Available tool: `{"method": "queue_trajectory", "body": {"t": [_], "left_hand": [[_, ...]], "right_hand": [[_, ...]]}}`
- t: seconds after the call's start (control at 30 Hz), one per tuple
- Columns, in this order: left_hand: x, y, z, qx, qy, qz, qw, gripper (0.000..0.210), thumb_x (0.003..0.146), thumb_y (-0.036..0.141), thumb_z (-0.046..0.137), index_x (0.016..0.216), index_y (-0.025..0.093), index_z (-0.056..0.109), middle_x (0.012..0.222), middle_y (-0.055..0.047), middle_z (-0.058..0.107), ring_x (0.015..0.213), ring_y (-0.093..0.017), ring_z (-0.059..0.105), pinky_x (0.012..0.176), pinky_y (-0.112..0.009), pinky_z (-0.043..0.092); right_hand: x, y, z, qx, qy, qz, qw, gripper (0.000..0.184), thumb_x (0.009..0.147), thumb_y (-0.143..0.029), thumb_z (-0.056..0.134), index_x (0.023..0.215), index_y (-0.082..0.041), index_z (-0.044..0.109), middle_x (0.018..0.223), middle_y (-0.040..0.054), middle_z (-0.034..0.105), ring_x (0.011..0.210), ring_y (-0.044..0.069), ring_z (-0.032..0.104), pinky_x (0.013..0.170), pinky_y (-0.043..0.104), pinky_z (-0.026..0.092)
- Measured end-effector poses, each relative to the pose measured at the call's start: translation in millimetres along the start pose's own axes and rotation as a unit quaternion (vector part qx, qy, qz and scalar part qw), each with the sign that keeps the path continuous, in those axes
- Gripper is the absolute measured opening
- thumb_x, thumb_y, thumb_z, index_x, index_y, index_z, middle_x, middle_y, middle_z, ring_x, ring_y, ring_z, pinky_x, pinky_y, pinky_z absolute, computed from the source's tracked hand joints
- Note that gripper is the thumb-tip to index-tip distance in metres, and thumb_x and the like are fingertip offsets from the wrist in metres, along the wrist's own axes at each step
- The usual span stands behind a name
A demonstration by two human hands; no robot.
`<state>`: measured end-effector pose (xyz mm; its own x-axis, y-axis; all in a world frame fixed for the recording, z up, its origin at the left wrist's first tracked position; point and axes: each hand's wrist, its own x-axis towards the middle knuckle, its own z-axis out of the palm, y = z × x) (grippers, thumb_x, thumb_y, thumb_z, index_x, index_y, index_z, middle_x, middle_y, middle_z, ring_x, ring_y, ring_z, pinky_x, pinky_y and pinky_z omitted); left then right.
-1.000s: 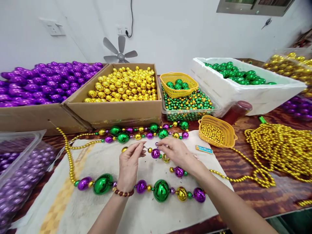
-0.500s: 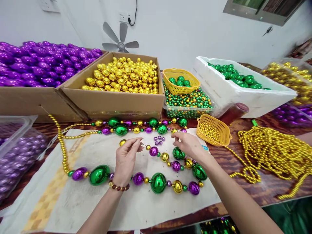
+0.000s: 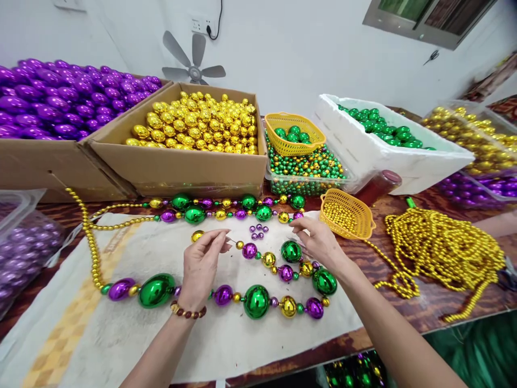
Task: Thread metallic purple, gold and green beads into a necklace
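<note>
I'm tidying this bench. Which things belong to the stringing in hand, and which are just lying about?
In hand:
left hand pinching the needle end of the bead strand
right hand by the loose purple beads

Lying about:
finished strand
gold bead chains
yellow basket
box of gold balls

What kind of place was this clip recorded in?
Probably a small bead-necklace assembly workshop. Cardboard boxes hold bulk gold and purple beads, a heap of gold bead chain lies on the table, and the left hand pinches the end of a part-strung strand.
</note>
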<state>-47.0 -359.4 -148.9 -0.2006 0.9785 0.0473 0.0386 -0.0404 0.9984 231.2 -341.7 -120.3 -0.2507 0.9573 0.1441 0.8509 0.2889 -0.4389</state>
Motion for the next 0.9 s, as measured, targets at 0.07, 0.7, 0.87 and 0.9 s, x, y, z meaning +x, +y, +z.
{"method": "queue_trajectory", "body": {"t": [0.07,0.7,0.87,0.9], "left_hand": [[-0.4,0.6,0.1,0.001,-0.003,-0.002,1.0,0.026,0.083,0.038,0.066,0.099,0.019,0.073,0.088,-0.005,0.071,0.077,-0.017,0.066,0.074,-0.028,0.053],[-0.7,22.0,7.9,0.048,-0.063,0.144,0.986,0.018,0.089,0.026,0.059,0.096,0.022,0.075,0.095,-0.004,0.068,0.09,-0.019,0.061,0.082,-0.03,0.047],[-0.9,20.9,11.5,0.018,-0.043,0.125,0.991,0.019,0.089,0.028,0.059,0.1,0.022,0.074,0.095,-0.004,0.069,0.09,-0.019,0.061,0.082,-0.031,0.047],[-0.8,19.4,11.5,0.017,-0.04,0.118,0.992,0.02,0.089,0.029,0.059,0.099,0.022,0.074,0.095,-0.004,0.068,0.088,-0.019,0.061,0.081,-0.031,0.048]], "right_hand": [[0.4,0.1,-1.1,0.015,0.015,-0.001,1.0,0.034,0.088,-0.007,0.045,0.117,-0.014,0.061,0.114,0.0087,0.066,0.094,0.017,0.063,0.082,0.028,0.044],[49.3,-80.8,35.8,0.113,-0.109,-0.169,0.973,0.012,0.088,-0.017,0.06,0.085,-0.023,0.07,0.088,-0.001,0.067,0.081,0.015,0.06,0.071,0.024,0.038],[50.6,-78.1,36.2,0.152,-0.117,-0.143,0.971,0.019,0.094,-0.014,0.047,0.095,-0.02,0.064,0.077,-0.002,0.066,0.07,0.012,0.064,0.067,0.022,0.039],[51.0,-77.1,37.1,0.164,-0.123,-0.137,0.969,0.019,0.094,-0.014,0.046,0.097,-0.02,0.063,0.072,-0.0034,0.065,0.065,0.011,0.064,0.065,0.021,0.04]]}}
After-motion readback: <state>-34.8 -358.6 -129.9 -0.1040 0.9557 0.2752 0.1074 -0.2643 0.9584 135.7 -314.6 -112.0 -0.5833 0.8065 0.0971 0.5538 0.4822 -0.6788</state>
